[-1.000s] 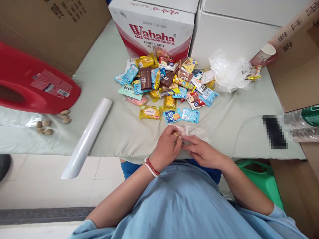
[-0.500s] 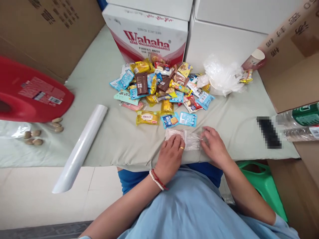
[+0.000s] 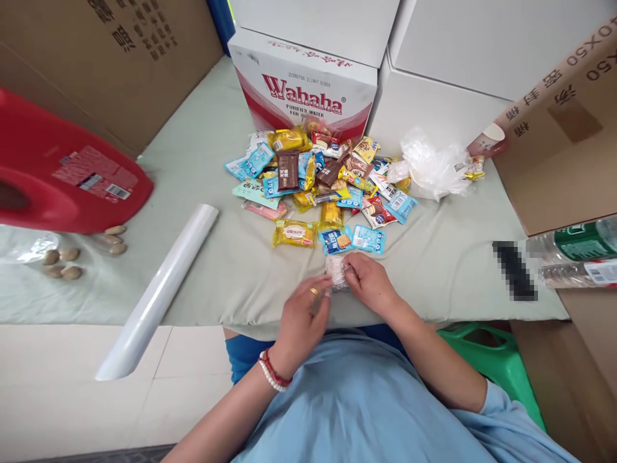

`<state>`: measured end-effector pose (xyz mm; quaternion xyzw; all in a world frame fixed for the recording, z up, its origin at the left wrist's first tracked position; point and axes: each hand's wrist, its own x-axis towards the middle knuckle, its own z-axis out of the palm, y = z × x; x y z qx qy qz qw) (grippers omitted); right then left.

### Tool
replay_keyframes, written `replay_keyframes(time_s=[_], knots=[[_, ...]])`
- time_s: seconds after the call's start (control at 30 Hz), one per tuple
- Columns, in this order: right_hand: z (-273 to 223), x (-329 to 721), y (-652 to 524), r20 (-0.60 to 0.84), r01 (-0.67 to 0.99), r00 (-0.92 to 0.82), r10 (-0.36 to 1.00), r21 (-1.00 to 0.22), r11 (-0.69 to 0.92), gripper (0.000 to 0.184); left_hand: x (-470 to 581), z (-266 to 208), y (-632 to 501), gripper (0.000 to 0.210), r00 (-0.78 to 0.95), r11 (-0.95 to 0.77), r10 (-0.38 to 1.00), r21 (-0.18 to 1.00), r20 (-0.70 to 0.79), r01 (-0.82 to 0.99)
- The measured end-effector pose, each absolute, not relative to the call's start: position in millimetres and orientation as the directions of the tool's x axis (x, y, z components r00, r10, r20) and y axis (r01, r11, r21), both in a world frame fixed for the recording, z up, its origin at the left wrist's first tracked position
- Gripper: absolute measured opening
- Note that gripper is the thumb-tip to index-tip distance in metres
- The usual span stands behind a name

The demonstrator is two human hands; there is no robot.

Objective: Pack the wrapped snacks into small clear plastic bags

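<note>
A small pale pinkish packet in clear plastic [image 3: 336, 272] lies on the cloth near the table's front edge. My right hand [image 3: 371, 283] is closed, pinching the clear plastic over the packet's right side and hiding part of it. At the packet's left edge is my left hand [image 3: 304, 310], its fingers stretched out and thumb apart, fingertips at the packet. Just beyond lie two blue snack sachets [image 3: 369, 239] and a yellow-wrapped cake [image 3: 295, 233]. Behind these spreads a heap of wrapped snacks [image 3: 308, 173].
A white roll [image 3: 159, 289] overhangs the front edge at left, near a red jug [image 3: 103, 173] and several brown nut-like pieces [image 3: 71, 272]. Cartons, including a Wahaha box [image 3: 308, 90], line the back. At right are a crumpled plastic bag [image 3: 431, 161], bottles [image 3: 578, 273] and a green stool [image 3: 511, 366].
My right hand has moved left, bringing the loose plastic over the packet. My left hand has slid off the packet's top to its left edge. The view has shifted slightly.
</note>
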<state>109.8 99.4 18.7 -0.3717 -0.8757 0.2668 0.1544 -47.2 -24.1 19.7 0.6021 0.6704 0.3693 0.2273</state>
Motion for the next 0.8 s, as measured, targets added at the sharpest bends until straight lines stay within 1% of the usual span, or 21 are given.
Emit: replay_keyframes(time_s=[0.03, 0.07, 0.13, 0.2, 0.27, 0.33, 0.4, 0.43, 0.5, 0.53, 0.6, 0.67, 0.73, 0.8], knots=[[18, 112, 97, 0.078, 0.57, -0.674, 0.735, -0.579, 0.584, 0.018, -49, 18, -20, 0.031, -0.28, 0.109, 0.955, 0.754, 0.102, 0.648], [17, 113, 96, 0.083, 0.569, -0.671, 0.737, -0.581, 0.583, 0.018, -49, 16, -15, 0.032, -0.345, 0.193, 0.936, 0.716, 0.071, 0.671], [18, 114, 93, 0.093, 0.553, -0.667, 0.74, -0.604, 0.574, 0.019, -45, 12, -1, 0.036, -0.353, 0.264, 0.935, 0.623, 0.022, 0.737], [21, 115, 91, 0.1, 0.527, -0.659, 0.746, -0.646, 0.552, 0.02, -40, 8, 11, 0.035, -0.312, 0.26, 0.95, 0.579, -0.011, 0.772], [25, 117, 87, 0.091, 0.503, -0.638, 0.765, -0.702, 0.504, 0.019, -35, 5, 18, 0.029, -0.312, 0.247, 0.95, 0.614, -0.002, 0.75], [31, 121, 82, 0.037, 0.48, -0.6, 0.799, -0.783, 0.397, 0.019, -32, 3, 19, 0.026, -0.331, 0.214, 0.943, 0.701, 0.033, 0.68], [38, 126, 73, -0.073, 0.414, -0.56, 0.825, -0.887, 0.202, 0.019, -27, 4, 16, 0.025, -0.359, 0.155, 0.928, 0.778, 0.096, 0.609], [42, 129, 68, -0.13, 0.36, -0.545, 0.828, -0.928, 0.091, 0.02, -24, 6, 12, 0.024, -0.371, 0.113, 0.917, 0.798, 0.145, 0.592], [49, 135, 56, -0.211, 0.221, -0.531, 0.82, -0.97, -0.107, 0.032, -16, 11, 5, 0.022, -0.358, 0.0, 0.891, 0.789, 0.278, 0.614], [52, 139, 50, -0.235, 0.141, -0.525, 0.818, -0.972, -0.188, 0.039, -12, 14, 1, 0.023, -0.32, -0.077, 0.875, 0.756, 0.364, 0.65], [55, 145, 41, -0.294, -0.011, -0.503, 0.813, -0.938, -0.346, 0.049, -4, 16, -5, 0.033, -0.187, -0.247, 0.827, 0.64, 0.531, 0.728], [52, 151, 34, -0.385, -0.129, -0.478, 0.789, -0.858, -0.497, 0.055, 1, 12, -9, 0.044, -0.034, -0.384, 0.773, 0.51, 0.634, 0.769], [45, 156, 30, -0.477, -0.176, -0.443, 0.759, -0.784, -0.596, 0.058, 2, 4, -12, 0.051, 0.098, -0.477, 0.749, 0.43, 0.655, 0.767], [37, 161, 28, -0.544, -0.192, -0.414, 0.73, -0.732, -0.654, 0.06, 2, -3, -16, 0.055, 0.206, -0.545, 0.746, 0.401, 0.634, 0.736]])
